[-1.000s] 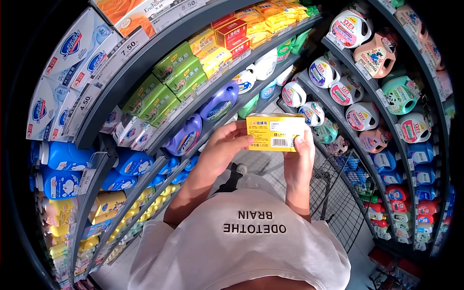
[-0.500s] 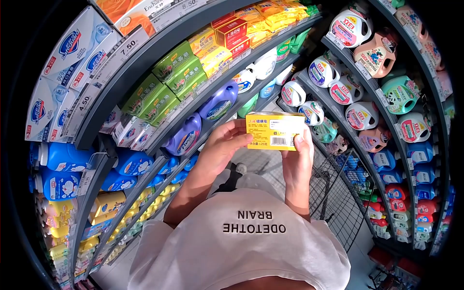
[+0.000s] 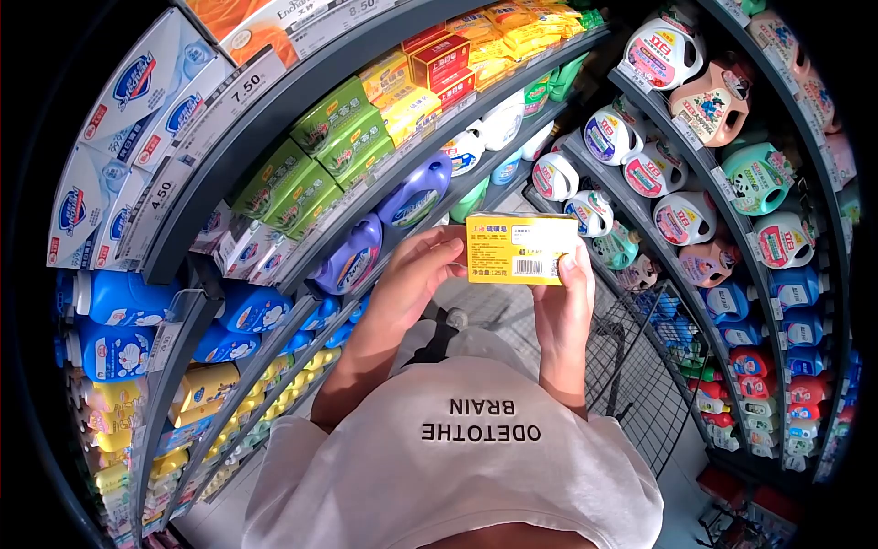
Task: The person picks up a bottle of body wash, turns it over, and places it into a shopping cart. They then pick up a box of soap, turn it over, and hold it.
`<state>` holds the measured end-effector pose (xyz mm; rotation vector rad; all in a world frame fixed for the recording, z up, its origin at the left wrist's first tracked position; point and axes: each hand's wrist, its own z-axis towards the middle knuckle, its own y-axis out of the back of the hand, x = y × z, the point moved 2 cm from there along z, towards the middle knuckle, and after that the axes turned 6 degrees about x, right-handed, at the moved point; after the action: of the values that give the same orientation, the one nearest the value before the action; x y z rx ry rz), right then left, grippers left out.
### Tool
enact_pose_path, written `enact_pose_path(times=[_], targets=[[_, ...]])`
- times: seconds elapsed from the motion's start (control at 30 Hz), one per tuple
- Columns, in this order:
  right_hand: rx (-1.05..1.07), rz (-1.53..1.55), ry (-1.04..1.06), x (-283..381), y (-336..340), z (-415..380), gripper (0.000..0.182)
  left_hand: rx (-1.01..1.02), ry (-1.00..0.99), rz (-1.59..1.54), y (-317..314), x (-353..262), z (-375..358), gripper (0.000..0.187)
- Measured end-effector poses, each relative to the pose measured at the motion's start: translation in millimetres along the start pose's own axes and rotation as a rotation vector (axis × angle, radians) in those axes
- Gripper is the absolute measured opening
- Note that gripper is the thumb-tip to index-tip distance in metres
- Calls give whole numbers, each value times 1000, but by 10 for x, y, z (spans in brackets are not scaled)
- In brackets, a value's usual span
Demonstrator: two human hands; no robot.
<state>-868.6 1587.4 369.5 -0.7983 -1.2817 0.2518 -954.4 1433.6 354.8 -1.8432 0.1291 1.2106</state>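
A yellow box of sulfur soap is held up in front of my chest, with its printed side and barcode facing me. My right hand grips its right end, the thumb on the front face and the other fingers mostly hidden behind. My left hand is at the box's left edge with loosely curled fingers, and its thumb is off the printed face. Whether those fingertips still touch the edge is hard to see. Similar yellow soap boxes sit on the shelf ahead, beside green soap boxes and red ones.
Shelves curve around both sides. Purple detergent bottles stand below the soaps, blue bottles at left. White detergent jugs fill the right shelves. A black wire shopping cart is close on my right.
My left thumb has come off the front of the soap box, and the left hand has shifted slightly left. The box stays nearly still in my right hand.
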Motion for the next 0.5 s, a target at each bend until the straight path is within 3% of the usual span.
enact_pose_path(times=[0.5], targets=[[13, -2, 1, 11, -37, -48, 36, 6, -29, 79, -50, -22, -58, 29]])
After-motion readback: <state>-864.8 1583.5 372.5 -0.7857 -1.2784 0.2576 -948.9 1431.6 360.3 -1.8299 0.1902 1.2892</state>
